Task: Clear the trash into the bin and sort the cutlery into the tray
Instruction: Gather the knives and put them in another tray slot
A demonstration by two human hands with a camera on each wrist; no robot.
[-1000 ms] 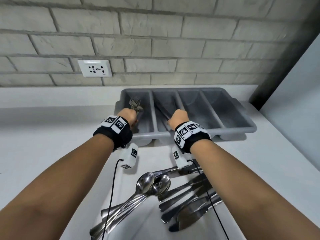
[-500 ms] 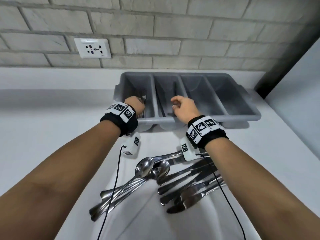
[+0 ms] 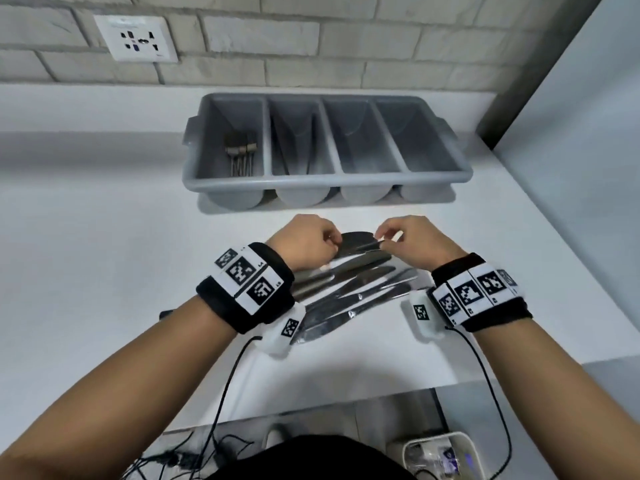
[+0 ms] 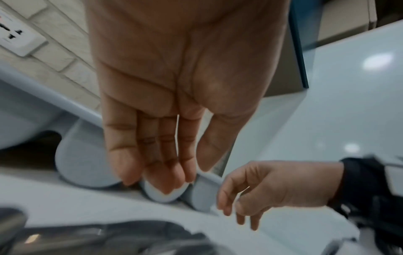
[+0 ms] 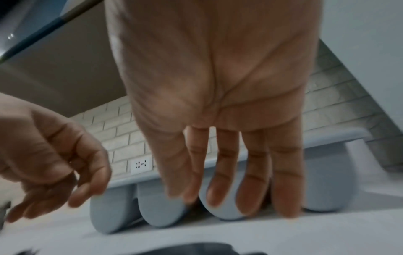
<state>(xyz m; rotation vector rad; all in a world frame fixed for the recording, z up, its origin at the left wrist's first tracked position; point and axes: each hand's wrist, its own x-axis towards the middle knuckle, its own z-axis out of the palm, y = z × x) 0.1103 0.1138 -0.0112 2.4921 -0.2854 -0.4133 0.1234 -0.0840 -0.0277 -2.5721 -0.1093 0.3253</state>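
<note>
A grey four-compartment tray (image 3: pixel 329 183) stands at the back of the white counter, with several forks (image 3: pixel 240 150) in its leftmost compartment. A thin dark piece lies along the left wall of the second compartment. A pile of knives and spoons (image 3: pixel 356 289) lies in front of the tray. My left hand (image 3: pixel 334 242) and right hand (image 3: pixel 384 237) hover side by side over the pile's far end. In the left wrist view the left hand (image 4: pixel 174 163) has straight fingers and holds nothing. The right hand (image 5: pixel 229 181) is likewise relaxed and holds nothing, with the tray's rounded feet (image 5: pixel 327 181) beyond it.
A wall socket (image 3: pixel 136 38) sits in the brick wall at the back left. A pale panel (image 3: pixel 571 150) closes the counter on the right. Below the counter's front edge are cables (image 3: pixel 194 455) and a white box (image 3: pixel 440 455).
Both hands have pulled back out of the tray to the near pile. The forks stay in the leftmost compartment. The head view has tilted down.
</note>
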